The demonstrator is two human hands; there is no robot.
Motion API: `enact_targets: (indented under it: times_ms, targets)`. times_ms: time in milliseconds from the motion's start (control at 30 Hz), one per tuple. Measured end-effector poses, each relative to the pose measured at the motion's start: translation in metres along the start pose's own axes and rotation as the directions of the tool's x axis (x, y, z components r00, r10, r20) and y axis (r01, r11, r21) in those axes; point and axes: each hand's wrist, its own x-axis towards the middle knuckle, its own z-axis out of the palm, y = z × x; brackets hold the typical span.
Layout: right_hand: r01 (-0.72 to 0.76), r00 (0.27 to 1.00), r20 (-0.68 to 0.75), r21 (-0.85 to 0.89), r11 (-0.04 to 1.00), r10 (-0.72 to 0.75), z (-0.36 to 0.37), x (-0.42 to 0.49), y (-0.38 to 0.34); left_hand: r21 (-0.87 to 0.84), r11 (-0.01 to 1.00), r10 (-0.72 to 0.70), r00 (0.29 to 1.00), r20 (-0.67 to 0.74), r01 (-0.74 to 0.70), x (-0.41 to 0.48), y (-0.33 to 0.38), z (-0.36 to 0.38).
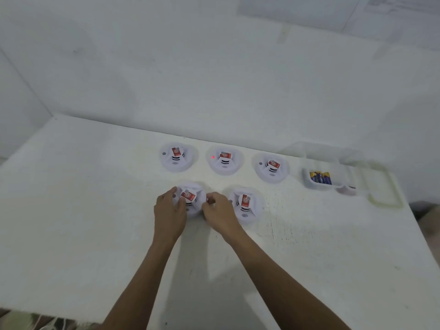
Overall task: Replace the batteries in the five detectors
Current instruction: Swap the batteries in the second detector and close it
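My left hand [170, 210] grips a round white plastic detector with a red label [190, 197], fingers curled round its nine o'clock edge. My right hand [219, 211] clasps the same unit at its three o'clock edge. It sits near the middle of the white table [95, 210], in the front row.

At two o'clock from it, well apart, a clear plastic tub [307, 184] holds a small bunch of blue-and-gold cylindrical batteries [320, 177]; I cannot count them from here. A clear lid with a pale green rim [387, 205] lies just beside the tub at its three o'clock.

I count five detectors, all alike. Besides the held one there is the front-right detector [245, 204] at its three o'clock. The back-left detector [178, 157], back-middle detector [225, 159] and back-right detector [271, 166] stand in a row behind. A red light [212, 157] glows on the back-middle one.

The tabletop is speckled with dark flecks, and a white wall [166, 67] rises at twelve o'clock.
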Motion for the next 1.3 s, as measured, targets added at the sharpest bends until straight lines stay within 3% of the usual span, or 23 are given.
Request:
enact_targets:
  times_ms: [200,333,567,700,800,933,1067,1167,1300]
  targets:
    - [-0.049,0.999,0.005,0.335,0.941,0.05,-0.016,-0.008,0.006,-0.112,0.994,-0.014,0.999,-0.029,0.011,-0.005,0.009,-0.004]
    - [0.038,0.995,-0.1,0.468,0.883,0.01,-0.041,-0.022,0.006,-0.254,0.967,-0.028,1.0,0.013,0.031,-0.012,0.031,-0.006]
    - [0.202,0.961,-0.271,0.523,0.828,-0.064,-0.087,-0.059,0.015,-0.519,0.831,-0.038,0.952,0.305,0.199,-0.043,0.082,0.009]
    - [0.275,0.941,-0.296,0.388,0.88,-0.164,-0.109,-0.081,0.025,-0.59,0.745,0.026,0.87,0.492,0.311,-0.066,0.107,0.024]
    - [0.314,0.923,-0.306,0.245,0.917,-0.234,-0.125,-0.097,0.033,-0.62,0.617,0.06,0.756,0.652,0.485,-0.078,0.118,0.037]
    - [0.337,0.869,-0.4,0.046,0.94,-0.292,-0.145,-0.116,0.047,-0.688,0.427,0.118,0.718,0.686,0.587,-0.094,0.127,0.051]
    - [0.255,0.852,-0.445,-0.11,0.961,-0.277,-0.17,-0.129,0.056,-0.72,0.228,0.208,0.69,0.694,0.655,-0.111,0.145,0.065]
    - [0.203,0.867,-0.412,-0.22,0.954,-0.279,-0.185,-0.136,0.059,-0.703,0.188,0.199,0.674,0.711,0.686,-0.121,0.156,0.076]
    - [0.147,0.89,-0.373,-0.313,0.938,-0.264,-0.195,-0.142,0.063,-0.718,0.209,0.185,0.694,0.696,0.664,-0.133,0.168,0.093]
